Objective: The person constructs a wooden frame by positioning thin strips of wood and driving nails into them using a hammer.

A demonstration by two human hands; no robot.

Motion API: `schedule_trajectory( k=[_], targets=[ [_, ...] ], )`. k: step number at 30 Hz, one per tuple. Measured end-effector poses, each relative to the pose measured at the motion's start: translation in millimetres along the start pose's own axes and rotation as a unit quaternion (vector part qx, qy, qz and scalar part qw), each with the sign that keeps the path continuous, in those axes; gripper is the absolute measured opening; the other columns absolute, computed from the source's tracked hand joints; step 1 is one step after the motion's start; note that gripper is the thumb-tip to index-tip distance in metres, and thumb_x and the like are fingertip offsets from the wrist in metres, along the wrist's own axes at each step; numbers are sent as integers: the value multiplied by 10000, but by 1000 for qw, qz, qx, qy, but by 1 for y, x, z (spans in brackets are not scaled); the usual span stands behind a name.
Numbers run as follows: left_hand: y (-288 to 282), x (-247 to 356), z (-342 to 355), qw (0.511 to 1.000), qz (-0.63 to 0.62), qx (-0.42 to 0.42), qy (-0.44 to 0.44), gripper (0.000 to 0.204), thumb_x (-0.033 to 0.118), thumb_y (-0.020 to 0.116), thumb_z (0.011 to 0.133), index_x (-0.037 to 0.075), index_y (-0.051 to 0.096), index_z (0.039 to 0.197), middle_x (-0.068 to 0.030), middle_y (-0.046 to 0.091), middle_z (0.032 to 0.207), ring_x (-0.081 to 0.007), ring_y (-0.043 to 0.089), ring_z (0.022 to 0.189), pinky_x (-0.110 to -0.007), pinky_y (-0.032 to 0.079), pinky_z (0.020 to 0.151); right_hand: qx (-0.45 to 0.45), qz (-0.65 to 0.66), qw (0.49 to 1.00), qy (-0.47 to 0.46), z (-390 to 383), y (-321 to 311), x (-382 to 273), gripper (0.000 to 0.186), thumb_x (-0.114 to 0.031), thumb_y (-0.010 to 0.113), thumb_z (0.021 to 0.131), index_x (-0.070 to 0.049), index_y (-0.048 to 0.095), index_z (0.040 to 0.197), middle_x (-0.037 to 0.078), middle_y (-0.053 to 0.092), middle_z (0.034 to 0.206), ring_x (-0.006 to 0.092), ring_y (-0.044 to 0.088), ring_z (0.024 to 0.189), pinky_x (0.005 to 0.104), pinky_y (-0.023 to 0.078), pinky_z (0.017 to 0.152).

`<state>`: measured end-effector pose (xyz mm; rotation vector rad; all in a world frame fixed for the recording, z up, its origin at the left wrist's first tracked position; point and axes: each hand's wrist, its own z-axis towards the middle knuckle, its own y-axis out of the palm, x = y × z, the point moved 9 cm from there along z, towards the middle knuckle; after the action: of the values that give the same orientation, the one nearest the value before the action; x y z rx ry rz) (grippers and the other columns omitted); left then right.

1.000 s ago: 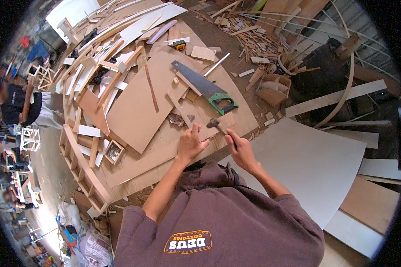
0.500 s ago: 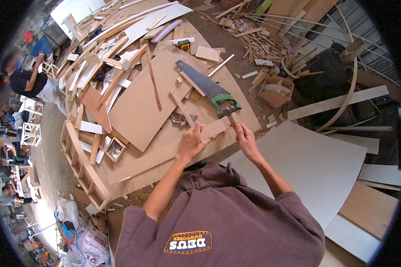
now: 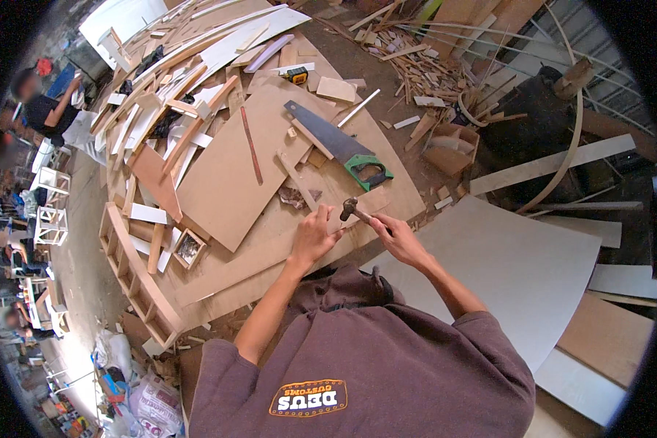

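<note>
My right hand (image 3: 393,239) grips a hammer (image 3: 358,210) by its handle, the dark head hovering just right of my left fingertips. My left hand (image 3: 317,233) is closed on the left end of a pale wood piece (image 3: 366,202) lying on the plywood work surface (image 3: 390,212); anything small between its fingertips is too small to tell. A thin wood batten (image 3: 296,175) runs up from beside that hand, with a crumpled brownish scrap (image 3: 288,197) to its left. Beyond lies a handsaw (image 3: 325,139) with a green-and-black handle.
Offcuts (image 3: 164,131), a slotted wood frame (image 3: 139,277), a small box (image 3: 190,247) and a tape measure (image 3: 296,74) crowd the bench. A big white sheet (image 3: 504,277) lies at right; scrap piles (image 3: 423,73) cover the floor behind. At far left, another person (image 3: 51,113) stands among wooden frames.
The hammer rose toward the saw handle half a second ago and has swung back down beside my left fingertips. The person at far left has moved farther back.
</note>
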<state>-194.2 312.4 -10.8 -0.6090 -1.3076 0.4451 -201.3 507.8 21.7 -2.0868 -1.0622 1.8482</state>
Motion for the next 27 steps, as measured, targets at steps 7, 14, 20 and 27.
schedule_trajectory(
  k=[7, 14, 20, 27],
  targets=[
    [-1, -1, 2, 1000, 3, 11, 10, 573, 244, 850, 781, 44, 482, 1173, -210, 677, 988, -424, 676, 956, -495, 542, 828, 21, -103, 994, -9, -6, -3, -24, 382, -358, 507, 1080, -56, 635, 1276, 230, 643, 764, 406, 657, 703, 478, 489, 632],
    [-2, 1, 1, 1000, 23, 1, -13, 613, 236, 876, 744, 26, 475, 1157, -211, 667, 993, -421, 676, 954, -482, 543, 787, 126, -143, 973, -131, -22, -9, -58, 349, -354, 564, 1049, -114, 644, 1291, 214, 692, 827, 422, 688, 756, 500, 514, 625],
    [-1, -1, 0, 1000, 19, -8, -23, 608, 249, 865, 758, 24, 488, 1178, -212, 674, 1016, -427, 674, 967, -488, 546, 795, 143, -153, 967, -148, -28, -21, -69, 327, -286, 609, 1031, -106, 625, 1303, 230, 700, 900, 421, 700, 779, 476, 532, 625],
    [1, 1, -2, 999, 31, 5, -9, 588, 245, 833, 797, 43, 449, 1193, -215, 674, 999, -431, 675, 948, -494, 542, 809, -14, -285, 956, -75, -20, 19, -21, 316, -278, 609, 1033, -92, 612, 1289, 235, 698, 888, 420, 706, 764, 488, 535, 606]
  ],
)
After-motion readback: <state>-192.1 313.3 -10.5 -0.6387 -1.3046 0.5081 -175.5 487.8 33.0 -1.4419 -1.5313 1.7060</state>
